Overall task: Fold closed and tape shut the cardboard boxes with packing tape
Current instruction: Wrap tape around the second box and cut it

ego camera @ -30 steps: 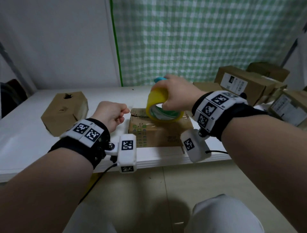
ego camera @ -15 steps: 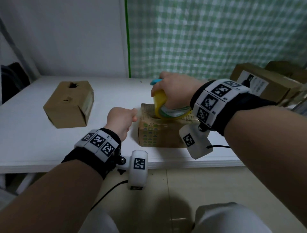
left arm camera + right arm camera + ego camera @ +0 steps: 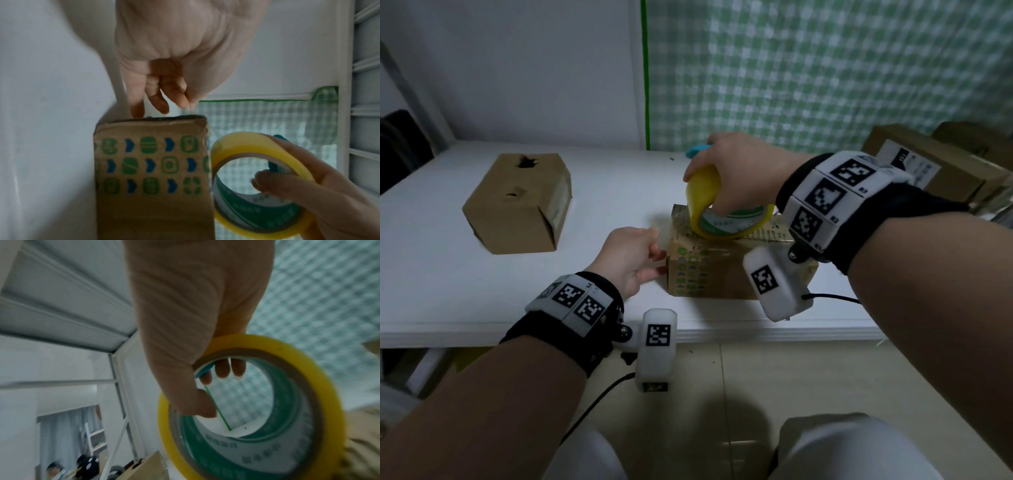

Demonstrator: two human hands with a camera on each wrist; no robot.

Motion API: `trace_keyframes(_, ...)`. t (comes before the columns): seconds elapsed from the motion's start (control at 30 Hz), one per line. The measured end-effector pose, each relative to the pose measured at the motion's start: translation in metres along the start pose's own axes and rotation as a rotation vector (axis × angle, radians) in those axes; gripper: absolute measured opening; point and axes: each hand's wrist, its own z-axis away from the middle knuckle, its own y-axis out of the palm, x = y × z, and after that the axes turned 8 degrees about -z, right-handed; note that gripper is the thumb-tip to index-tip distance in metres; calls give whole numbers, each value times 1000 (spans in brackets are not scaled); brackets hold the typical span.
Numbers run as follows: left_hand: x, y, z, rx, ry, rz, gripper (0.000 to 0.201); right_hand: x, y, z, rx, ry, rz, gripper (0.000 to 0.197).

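A small cardboard box (image 3: 698, 274) printed with green and blue icons lies near the front edge of the white table (image 3: 448, 291). My right hand (image 3: 736, 178) grips a yellow packing tape roll (image 3: 702, 192) that stands tilted on the box top, with fingers through its core (image 3: 220, 371). A teal object (image 3: 697, 150) is held along with the roll. My left hand (image 3: 659, 251) is at the box's left end, its fingers stretched out and its fingertips (image 3: 137, 112) touching the top edge of the box (image 3: 150, 178). I cannot make out a loose strip of tape.
A second brown box (image 3: 517, 205) with torn holes in its top sits at the left of the table. Several labelled boxes (image 3: 928, 168) are stacked at the right. A green checked curtain (image 3: 825, 68) hangs behind. Tiled floor lies below the table edge.
My left hand moved right to the box's left end and its fingers uncurled from a fist. My right hand lowered the tape roll onto the box top.
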Motion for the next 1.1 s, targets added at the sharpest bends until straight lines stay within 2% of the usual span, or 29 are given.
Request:
trace_keyframes(0.1,5,5,-2,44,35,-92,32,-14,8,8,-113,77,-250,59)
trace_keyframes(0.23,8,11,-4,63,111,-231,27,-27,34,20,-371,200,-608,61)
trace_keyframes(0.33,11,10,-7,100,134,-386,24,-32,58,25,-486,302,-886,59)
trace_keyframes(0.43,15,5,-12,-6,167,-509,4,-36,75,27,-515,341,-979,42)
trace_keyframes(0.5,13,2,-12,-136,236,-445,9,-38,84,28,-516,345,-977,33)
trace_keyframes(0.53,10,1,-9,-150,277,-358,13,-39,87,28,-520,344,-969,30)
trace_keyframes(0.57,7,2,-4,-118,311,-259,16,-40,90,28,-526,345,-953,28)
trace_keyframes(0.63,2,7,8,84,314,-165,23,-42,91,27,-536,358,-903,29)
trace_keyframes(0.7,5,12,15,266,299,-217,41,-43,91,25,-539,391,-854,28)
trace_keyframes(0.77,10,11,17,371,283,-267,50,-45,92,23,-545,395,-848,23)
trace_keyframes(0.87,13,8,15,428,214,-305,50,-47,95,22,-558,394,-861,18)
trace_keyframes(0.97,12,3,13,464,143,-345,22,-47,96,23,-549,400,-877,18)
trace_keyframes(1.0,10,2,15,474,131,-366,19,-47,95,23,-546,402,-881,18)
trace_keyframes(1.1,4,2,17,471,144,-395,23,-48,94,24,-538,411,-876,17)
